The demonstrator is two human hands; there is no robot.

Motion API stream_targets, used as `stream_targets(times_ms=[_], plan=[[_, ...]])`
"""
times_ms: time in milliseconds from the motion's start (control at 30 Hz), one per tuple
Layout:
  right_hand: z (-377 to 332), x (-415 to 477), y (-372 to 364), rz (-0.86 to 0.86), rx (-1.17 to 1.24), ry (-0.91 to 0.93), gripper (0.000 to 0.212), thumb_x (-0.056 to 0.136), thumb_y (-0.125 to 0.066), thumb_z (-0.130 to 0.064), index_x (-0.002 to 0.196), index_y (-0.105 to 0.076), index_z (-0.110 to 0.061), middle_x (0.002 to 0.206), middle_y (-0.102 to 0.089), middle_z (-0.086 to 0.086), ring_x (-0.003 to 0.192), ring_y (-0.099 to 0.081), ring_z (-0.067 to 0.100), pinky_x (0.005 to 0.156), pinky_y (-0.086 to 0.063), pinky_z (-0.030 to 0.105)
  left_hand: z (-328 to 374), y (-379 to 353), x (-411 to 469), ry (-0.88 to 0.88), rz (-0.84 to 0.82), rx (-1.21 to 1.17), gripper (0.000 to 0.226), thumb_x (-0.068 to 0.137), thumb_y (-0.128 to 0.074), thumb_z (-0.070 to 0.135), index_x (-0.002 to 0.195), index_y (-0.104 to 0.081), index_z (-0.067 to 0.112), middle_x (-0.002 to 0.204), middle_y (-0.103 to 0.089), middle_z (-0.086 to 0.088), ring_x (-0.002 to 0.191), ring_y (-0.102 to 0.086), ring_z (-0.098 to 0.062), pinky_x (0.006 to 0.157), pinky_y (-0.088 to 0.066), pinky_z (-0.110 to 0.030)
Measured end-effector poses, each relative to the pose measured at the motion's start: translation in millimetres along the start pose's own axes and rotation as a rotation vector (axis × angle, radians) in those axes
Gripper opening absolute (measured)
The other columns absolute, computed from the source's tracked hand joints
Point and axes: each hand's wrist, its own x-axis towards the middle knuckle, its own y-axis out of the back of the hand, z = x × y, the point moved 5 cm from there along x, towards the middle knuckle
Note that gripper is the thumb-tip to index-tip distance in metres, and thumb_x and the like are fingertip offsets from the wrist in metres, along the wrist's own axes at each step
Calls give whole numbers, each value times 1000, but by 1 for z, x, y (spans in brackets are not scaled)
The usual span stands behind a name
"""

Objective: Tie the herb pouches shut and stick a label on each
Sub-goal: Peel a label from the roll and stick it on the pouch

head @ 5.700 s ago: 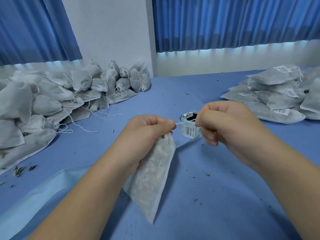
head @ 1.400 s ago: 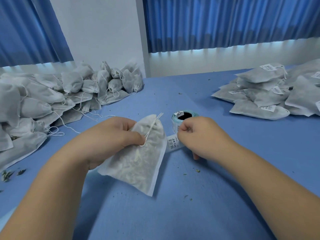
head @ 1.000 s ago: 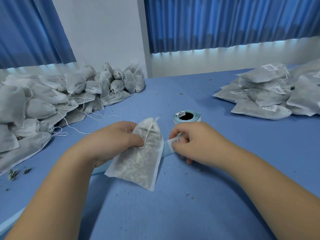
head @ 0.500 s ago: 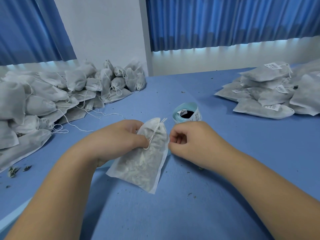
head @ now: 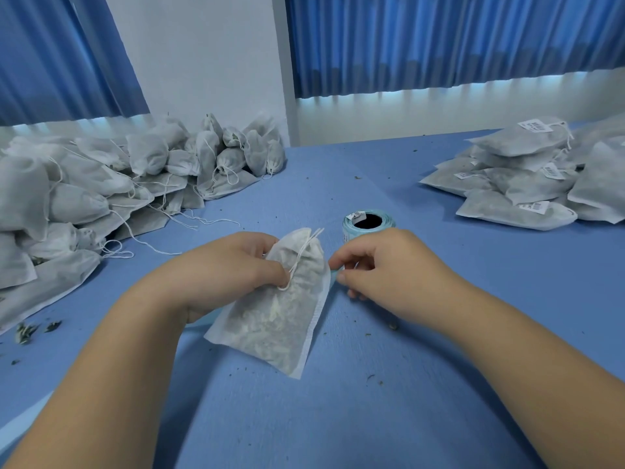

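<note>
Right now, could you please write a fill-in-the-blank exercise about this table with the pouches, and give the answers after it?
1. The left hand grips a white fabric herb pouch; the table beneath is ___.
2. The right hand, fingers curled, is close to the pale blue roll of ___.
3. The pile of labelled pouches lies on the person's ___ side.
Answers: blue; labels; right.

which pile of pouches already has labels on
The pile at the right: white barcode labels show on several of its pouches. The pile at the left shows only bare pouches, no labels.
</note>
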Motion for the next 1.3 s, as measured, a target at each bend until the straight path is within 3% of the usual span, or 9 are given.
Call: stream_targets(times_ms=[167, 367, 467, 600, 800, 1033, 1100, 1200, 1300], plan=[[3, 0, 0, 72, 82, -45, 29, 80, -64, -3, 81, -55, -30, 67, -67, -9, 59, -65, 7, 62, -53, 26, -2, 1, 1, 31, 9, -33, 12, 83, -67, 10, 95, -70, 8, 96, -74, -17, 85, -71, -31, 90, -54, -51], [5, -2, 2, 96, 24, -93, 27, 76, -65, -6, 75, -49, -28, 68, -67, -9, 58, -57, 0, 52, -40, 11, -7, 4, 3, 81, 25, -42, 9, 90, -62, 5, 93, -69, 9, 88, -74, -14, 79, -70, -28, 83, -56, -45], [5, -3, 6, 69, -14, -139, 24, 77, -66, -6, 74, -52, -26, 73, -66, -8, 62, -56, 5, 51, -40, 11, -10, 7, 5, 83, 36, -47, 14, 92, -57, 4, 91, -70, 9, 83, -74, -12, 74, -70, -25, 78, -56, -41], [4, -5, 11, -3, -5, -218, 21, 78, -65, -6, 78, -56, -25, 84, -68, -3, 72, -61, 16, 66, -49, 26, -13, 9, 6, 93, 39, -66, 14, 92, -56, 4, 90, -70, 8, 81, -74, -12, 71, -71, -25, 69, -58, -36], [7, -9, 14, -112, -4, -292, 31, 78, -62, -9, 102, -57, -28, 76, -69, 1, 64, -58, 17, 61, -48, 29, -18, 14, 8, 106, 43, -88, 15, 91, -57, 5, 88, -70, 10, 78, -74, -11, 67, -71, -25, 67, -55, -35], [14, -12, 21, -234, 6, -297, 26, 77, -61, -11, 96, -59, -29, 69, -63, 1, 66, -61, 18, 81, -54, 47, -18, 15, 6, 116, 39, -85, 13, 90, -58, 4, 86, -69, 9, 78, -73, -12, 67, -70, -26, 66, -57, -35], [9, -12, 26, -214, 94, -247, 27, 79, -59, -4, 96, -63, -25, 69, -62, -1, 65, -60, 15, 76, -54, 44, -14, 14, 3, 87, 55, -110, 6, 87, -63, 6, 89, -69, 8, 82, -72, -16, 71, -69, -27, 72, -56, -42], [-9, -14, 31, -199, 446, -96, 32, 78, -60, 6, 101, -65, -15, 80, -66, 4, 71, -63, 16, 64, -52, 30, -1, 12, 0, -3, 118, -182, 37, 66, -66, 19, 100, -68, 5, 98, -71, -25, 83, -68, -32, 90, -53, -53], [-28, -20, 31, -293, 857, 64, 33, 75, -57, 3, 106, -62, -8, 89, -69, 10, 79, -68, 24, 62, -53, 27, 9, 4, 1, -116, 117, -273, 45, 65, -63, 18, 105, -66, -1, 97, -70, -23, 86, -64, -31, 89, -49, -49]])
